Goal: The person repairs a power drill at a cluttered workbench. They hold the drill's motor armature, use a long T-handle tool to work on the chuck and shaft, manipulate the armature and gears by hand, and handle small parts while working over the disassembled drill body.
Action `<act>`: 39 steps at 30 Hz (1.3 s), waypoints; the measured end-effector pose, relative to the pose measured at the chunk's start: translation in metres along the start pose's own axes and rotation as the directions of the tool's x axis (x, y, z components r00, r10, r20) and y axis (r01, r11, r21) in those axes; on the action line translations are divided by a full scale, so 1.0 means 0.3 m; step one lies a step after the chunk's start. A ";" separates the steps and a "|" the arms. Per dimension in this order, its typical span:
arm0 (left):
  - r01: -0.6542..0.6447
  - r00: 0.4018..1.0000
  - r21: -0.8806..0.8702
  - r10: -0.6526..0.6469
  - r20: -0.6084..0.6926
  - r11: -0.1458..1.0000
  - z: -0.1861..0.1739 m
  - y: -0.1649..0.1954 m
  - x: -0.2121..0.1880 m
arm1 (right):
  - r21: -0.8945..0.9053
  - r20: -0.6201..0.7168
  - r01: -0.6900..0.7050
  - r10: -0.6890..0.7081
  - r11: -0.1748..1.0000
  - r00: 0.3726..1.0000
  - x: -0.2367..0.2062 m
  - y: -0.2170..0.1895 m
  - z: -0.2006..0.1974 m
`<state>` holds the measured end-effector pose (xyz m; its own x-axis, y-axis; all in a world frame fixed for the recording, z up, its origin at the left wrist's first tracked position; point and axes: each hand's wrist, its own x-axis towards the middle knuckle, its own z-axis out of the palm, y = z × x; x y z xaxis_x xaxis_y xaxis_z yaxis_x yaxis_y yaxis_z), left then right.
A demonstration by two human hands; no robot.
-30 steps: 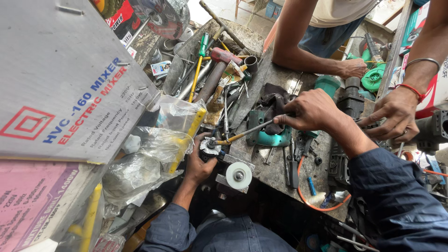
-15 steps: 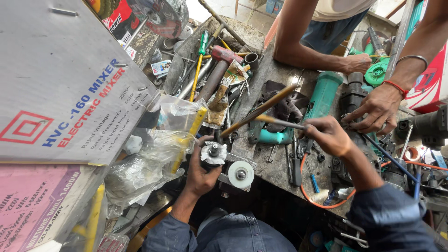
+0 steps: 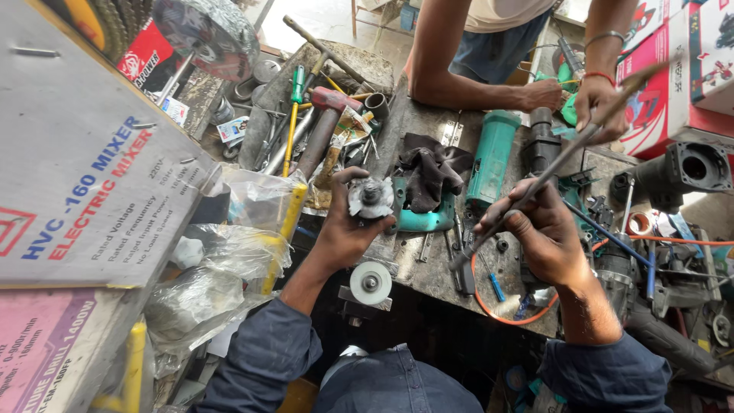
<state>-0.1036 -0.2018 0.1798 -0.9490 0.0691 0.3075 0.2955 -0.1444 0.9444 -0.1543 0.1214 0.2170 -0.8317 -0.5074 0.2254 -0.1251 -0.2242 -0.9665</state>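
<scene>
Holding: left hand (image 3: 344, 229), grip clamped on grey round metal part (image 3: 371, 197), raised above desk (image 3: 428, 260) edge; right hand (image 3: 539, 237), grip clamped on long screwdriver (image 3: 562, 157), slanted, beside green tool body (image 3: 491, 157).

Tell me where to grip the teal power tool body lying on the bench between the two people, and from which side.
Grip the teal power tool body around its smooth round barrel, near the middle, coming from above. It lies flat on the workbench, lengthwise away from the wearer, with its top side bare. The dark rag crowds its left and a black tool part its right, so a side approach looks cramped.
</scene>
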 end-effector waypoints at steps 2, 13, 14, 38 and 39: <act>-0.005 1.000 0.040 0.004 0.023 0.999 0.011 -0.051 0.018 | -0.044 -0.043 0.031 -0.033 0.999 0.999 0.006 -0.029 0.012; 0.013 0.999 0.120 -0.017 0.029 0.993 0.020 -0.096 0.010 | -0.279 -0.033 0.163 -0.179 0.947 0.983 0.163 -0.206 0.226; 0.021 0.999 0.109 -0.024 0.027 0.994 0.018 -0.088 0.014 | -0.309 -0.007 0.194 -0.207 0.931 0.978 0.199 -0.213 0.251; -0.363 0.930 0.360 0.311 0.195 0.859 -0.024 0.119 0.059 | -0.691 0.270 0.396 -0.292 0.605 0.917 0.358 -0.263 0.452; -0.363 0.929 0.315 0.312 0.200 0.877 -0.021 0.133 0.065 | -0.683 0.288 0.421 -0.310 0.597 0.906 0.356 -0.268 0.453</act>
<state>-0.1111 -0.2124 0.2229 -0.7672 0.2167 0.6037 0.6379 0.1596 0.7534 -0.1595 -0.0280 0.3353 -0.5589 -0.6303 0.5389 -0.7945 0.2208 -0.5657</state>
